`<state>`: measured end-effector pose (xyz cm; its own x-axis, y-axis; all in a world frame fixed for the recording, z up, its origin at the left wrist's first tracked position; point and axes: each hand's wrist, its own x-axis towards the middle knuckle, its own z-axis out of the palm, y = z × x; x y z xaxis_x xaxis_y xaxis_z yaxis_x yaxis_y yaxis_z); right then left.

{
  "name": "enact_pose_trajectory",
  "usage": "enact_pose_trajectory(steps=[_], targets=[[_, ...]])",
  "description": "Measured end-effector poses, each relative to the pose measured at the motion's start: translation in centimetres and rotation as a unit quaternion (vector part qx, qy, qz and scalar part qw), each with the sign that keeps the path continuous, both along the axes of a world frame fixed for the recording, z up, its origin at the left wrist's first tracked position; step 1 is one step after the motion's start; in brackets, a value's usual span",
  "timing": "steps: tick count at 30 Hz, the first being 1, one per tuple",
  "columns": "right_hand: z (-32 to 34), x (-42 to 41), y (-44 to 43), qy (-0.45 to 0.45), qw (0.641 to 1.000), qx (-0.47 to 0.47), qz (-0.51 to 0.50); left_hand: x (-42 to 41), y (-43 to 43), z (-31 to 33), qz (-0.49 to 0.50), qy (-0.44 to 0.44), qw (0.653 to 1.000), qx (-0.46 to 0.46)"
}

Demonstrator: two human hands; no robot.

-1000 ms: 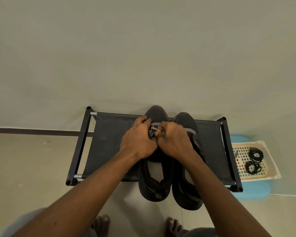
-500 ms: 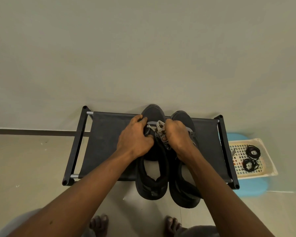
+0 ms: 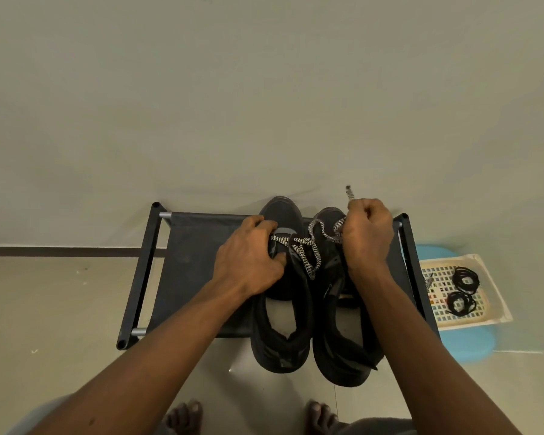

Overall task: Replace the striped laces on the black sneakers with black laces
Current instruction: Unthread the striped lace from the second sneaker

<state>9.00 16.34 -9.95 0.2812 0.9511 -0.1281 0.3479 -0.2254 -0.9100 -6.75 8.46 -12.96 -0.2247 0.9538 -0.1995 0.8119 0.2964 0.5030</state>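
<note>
Black fabric rack (image 3: pixel 195 262) — two black sneakers (image 3: pixel 296 350) rest on it.

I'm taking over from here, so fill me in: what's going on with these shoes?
A person is unlacing a black sneaker, one of a pair on a black shoe rack. The left hand holds it near the toe. The right hand grips the striped lace, raised off to the right, its tip poking above the fist. Coiled black laces lie untouched in a basket at the right.

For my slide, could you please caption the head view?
Right hand grips the striped lace; left hand holds a black sneaker.
</note>
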Motion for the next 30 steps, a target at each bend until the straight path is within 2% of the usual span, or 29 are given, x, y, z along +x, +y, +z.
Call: enact_pose_trajectory(steps=[3,6,8,10,13,17,21,24,27,30], targets=[[0.1,0.6,-0.5,-0.104,0.993,-0.019,0.049,0.5,0.0,0.6,-0.008,0.05,0.997,0.052],[0.1,0.6,-2.2,-0.275,0.953,-0.009,0.125,1.1,0.2,0.7,-0.024,0.08,0.994,0.07],[0.5,0.4,-3.2,-0.27,0.947,0.027,0.171,1.3,0.4,0.6,-0.029,0.091,0.993,0.064],[0.9,0.2,-3.9,-0.243,0.937,-0.023,0.249,1.4,0.7,0.8,-0.028,0.095,0.993,0.056],[0.7,-0.6,-4.7,-0.274,0.897,-0.086,0.335,0.9,1.1,0.9,-0.024,0.109,0.992,0.054],[0.3,-1.6,-4.8,-0.37,0.864,-0.034,0.341,0.6,1.2,0.4,-0.036,0.104,0.992,0.056],[0.6,-1.4,-4.2,-0.389,0.859,-0.045,0.329,0.3,1.3,0.0,-0.031,0.08,0.994,0.07],[0.7,-1.5,-4.2,-0.412,0.849,-0.043,0.328,0.2,1.5,0.0,0.013,0.043,0.995,0.089],[0.3,-1.6,-4.2,-0.391,0.857,-0.054,0.332,-0.6,2.0,-0.7,0.141,-0.058,0.985,0.08],[0.0,-1.6,-4.3,-0.37,0.867,-0.053,0.33,-1.4,2.0,-1.6,0.275,-0.223,0.933,0.069]])
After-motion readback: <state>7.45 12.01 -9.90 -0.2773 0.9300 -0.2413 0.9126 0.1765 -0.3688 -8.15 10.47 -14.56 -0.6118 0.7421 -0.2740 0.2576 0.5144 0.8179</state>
